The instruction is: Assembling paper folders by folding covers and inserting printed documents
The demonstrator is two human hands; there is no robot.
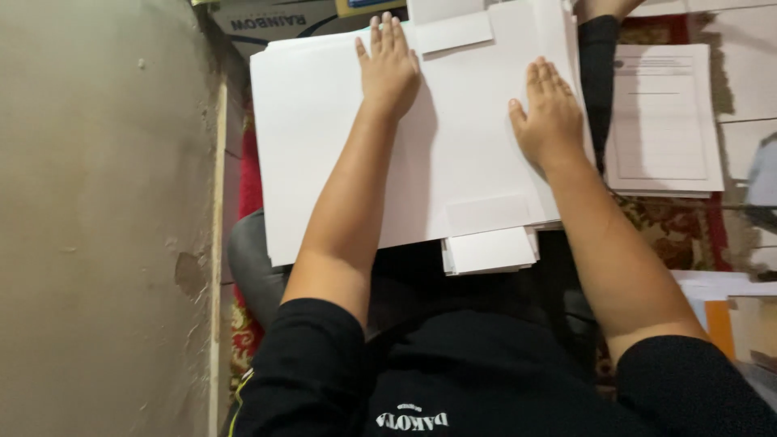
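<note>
fingers of the left hand lie straight and open, flat on the white paper stack across the lap; the right hand presses flat beside it, fingers spread. a printed sheet lies on the patterned carpet nearby.

On the left we note a plain beige wall, scuffed, with a chipped patch low down, and a pale strip of trim running along its edge. The floor carries a red patterned carpet with gold figures, visible at the right and again in a sliver beside the wall. Light is even and dim; we see no window or lamp in view.
</note>
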